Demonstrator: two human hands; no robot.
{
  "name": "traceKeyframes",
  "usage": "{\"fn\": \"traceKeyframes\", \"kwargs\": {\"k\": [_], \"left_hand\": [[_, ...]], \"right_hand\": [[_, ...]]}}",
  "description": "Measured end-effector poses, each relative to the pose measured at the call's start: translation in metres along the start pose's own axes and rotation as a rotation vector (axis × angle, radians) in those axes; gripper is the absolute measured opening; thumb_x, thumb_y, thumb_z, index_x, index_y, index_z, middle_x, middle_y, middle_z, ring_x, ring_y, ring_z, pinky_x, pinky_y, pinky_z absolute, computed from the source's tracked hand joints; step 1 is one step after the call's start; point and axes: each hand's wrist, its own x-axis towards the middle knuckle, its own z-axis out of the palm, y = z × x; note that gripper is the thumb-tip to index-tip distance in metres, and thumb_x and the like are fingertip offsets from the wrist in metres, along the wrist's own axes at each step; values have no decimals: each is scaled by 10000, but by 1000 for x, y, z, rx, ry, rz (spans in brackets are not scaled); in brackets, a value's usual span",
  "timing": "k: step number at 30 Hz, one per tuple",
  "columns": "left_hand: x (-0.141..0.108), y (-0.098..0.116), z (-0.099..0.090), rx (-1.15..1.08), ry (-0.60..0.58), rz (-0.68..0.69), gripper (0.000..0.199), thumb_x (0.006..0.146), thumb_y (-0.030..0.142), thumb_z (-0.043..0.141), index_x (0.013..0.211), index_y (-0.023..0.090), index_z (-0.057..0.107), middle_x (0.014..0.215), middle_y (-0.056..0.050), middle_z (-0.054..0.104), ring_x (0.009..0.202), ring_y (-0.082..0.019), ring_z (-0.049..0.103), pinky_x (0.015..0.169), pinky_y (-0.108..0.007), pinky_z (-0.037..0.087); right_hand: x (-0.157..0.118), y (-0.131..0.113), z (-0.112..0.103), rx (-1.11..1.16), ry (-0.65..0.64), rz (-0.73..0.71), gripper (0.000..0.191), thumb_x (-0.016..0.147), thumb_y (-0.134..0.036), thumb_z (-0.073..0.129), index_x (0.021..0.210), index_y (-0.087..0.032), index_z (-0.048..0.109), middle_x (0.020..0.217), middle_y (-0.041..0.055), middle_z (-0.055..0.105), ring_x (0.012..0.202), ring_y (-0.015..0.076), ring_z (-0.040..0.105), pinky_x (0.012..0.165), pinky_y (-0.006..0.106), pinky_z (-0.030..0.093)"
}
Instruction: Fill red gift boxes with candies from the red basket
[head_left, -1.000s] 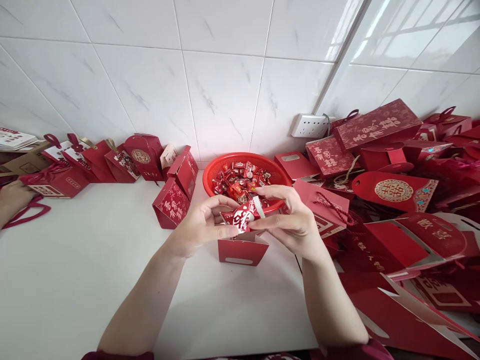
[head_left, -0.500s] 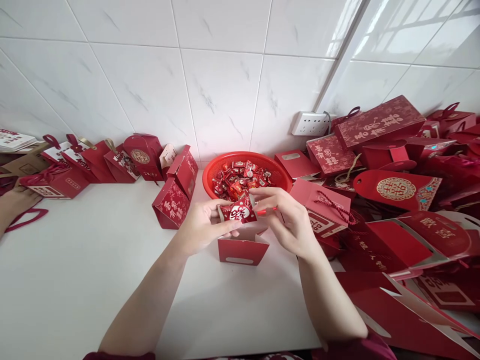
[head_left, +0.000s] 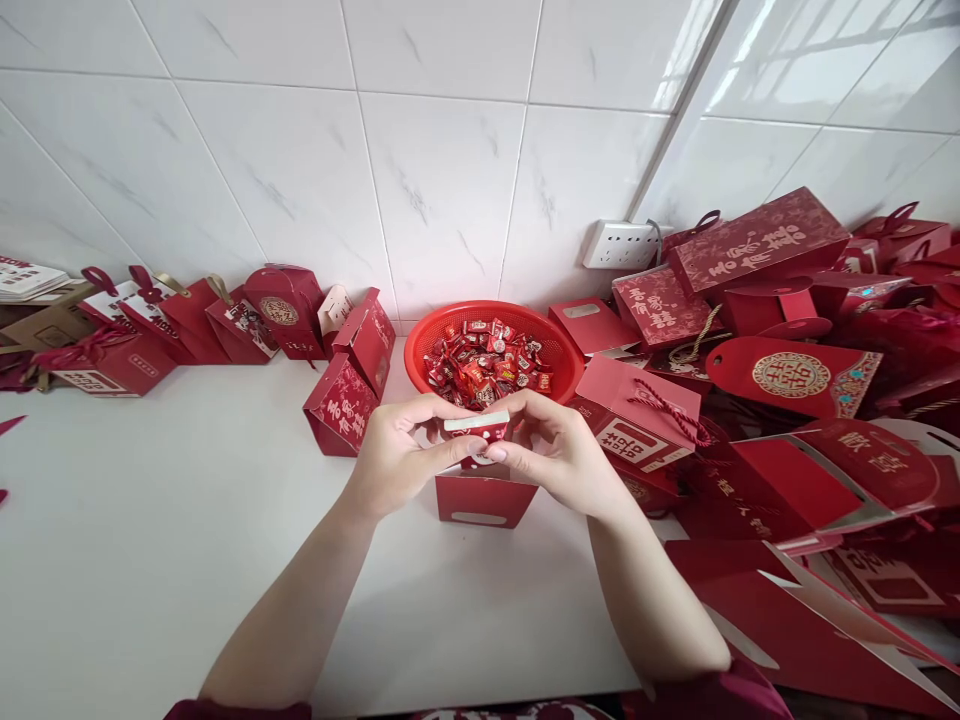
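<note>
While both hands meet at the centre, a small red-and-white packet (head_left: 478, 428) sits between them, its pale edge turned upward. The left hand (head_left: 405, 455) pinches its left side, thumb along the near face and fingers curled behind. The right hand (head_left: 551, 450) grips the right side in the same manner, so each hand is closed about the packet with only its thickness between thumb and fingers. The two thumb tips lie near each other in front of it.

Directly below the packet, a red box (head_left: 481, 495) stands on the white table (head_left: 187, 520), with a pale oval on its near face; the hands partly hide its top. Just beyond the hands is a red plastic basket (head_left: 555, 340) with many wrapped sweets (head_left: 487, 360) inside.

To the left of the basket stands a patterned red box (head_left: 341, 405) with pale lettering, and farther left a row of small gift boxes (head_left: 199, 320) runs near the tiled wall (head_left: 442, 200). On the right, a box with a twisted red cord (head_left: 630, 445) is near the right hand, beside a heap of red cartons (head_left: 757, 250). A white power strip (head_left: 619, 245) is behind the heap.
</note>
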Motion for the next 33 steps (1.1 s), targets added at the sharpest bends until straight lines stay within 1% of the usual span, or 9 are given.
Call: {"fn": "traceKeyframes", "kwargs": {"k": [4, 8, 13, 16, 18, 22, 27, 29, 33], "left_hand": [[0, -2, 0, 32, -19, 15, 180, 738, 268, 827, 877, 165, 775, 802, -56, 754, 730, -179, 692, 664, -267, 565], [0, -6, 0, 29, -58, 17, 173, 796, 294, 780, 910, 164, 759, 828, -60, 745, 763, -190, 691, 690, -290, 555], [-1, -3, 2, 101, -91, 40, 181, 864, 326, 708, 961, 175, 688, 874, -46, 701, 801, -174, 655, 717, -291, 522], [0, 0, -2, 241, -104, 107, 181, 866, 288, 693, 1004, 200, 617, 947, -29, 665, 854, -161, 618, 772, -289, 498], [2, 1, -8, 372, -129, 163, 130, 870, 252, 669, 962, 203, 591, 1012, -30, 644, 945, -169, 604, 860, -301, 483], [7, -6, -15, 644, -312, 160, 70, 878, 281, 648, 917, 222, 645, 1189, -31, 593, 1083, -198, 591, 954, -331, 462], [8, -9, -13, 837, -461, 102, 191, 872, 442, 656, 931, 264, 694, 1236, -18, 588, 1069, -223, 601, 876, -333, 475], [6, -5, -12, 877, -514, 88, 301, 817, 542, 693, 963, 280, 694, 1224, -13, 608, 1096, -247, 588, 877, -343, 470], [0, 6, -11, 954, -620, 71, 542, 768, 637, 699, 1195, 310, 635, 1287, -26, 597, 1125, -278, 580, 918, -380, 455]], "right_hand": [[1, 1, -1, 29, -14, 8, 237, 844, -382, 759, 964, -199, 667, 882, 30, 684, 755, 158, 621, 701, 292, 508], [3, 4, -1, 98, -5, -12, 220, 848, -364, 757, 878, -198, 617, 806, -1, 640, 707, 132, 589, 663, 266, 487], [3, 3, -1, 76, 8, -17, 216, 861, -379, 738, 899, -206, 615, 814, -9, 612, 680, 122, 559, 609, 247, 475], [2, 0, -4, 91, 56, -39, 172, 882, -353, 715, 946, -213, 637, 887, 13, 636, 790, 153, 609, 659, 260, 513], [0, -1, -9, 80, 122, -63, 149, 885, -320, 716, 961, -215, 641, 919, 22, 658, 854, 167, 631, 724, 276, 534], [-6, -4, -21, 30, 213, -101, 159, 867, -294, 736, 961, -218, 633, 918, 25, 679, 808, 163, 647, 679, 272, 565], [-16, -13, -30, -145, 234, -222, 138, 850, -227, 749, 931, -220, 637, 1025, 51, 721, 888, 187, 695, 705, 283, 587], [-21, -18, -33, -218, 175, -276, 124, 846, -183, 748, 919, -220, 656, 1055, 54, 738, 913, 194, 712, 737, 294, 595], [-30, -29, -38, -251, 42, -403, 163, 829, -104, 751, 929, -222, 703, 1034, 47, 764, 955, 209, 732, 810, 319, 603]]}}
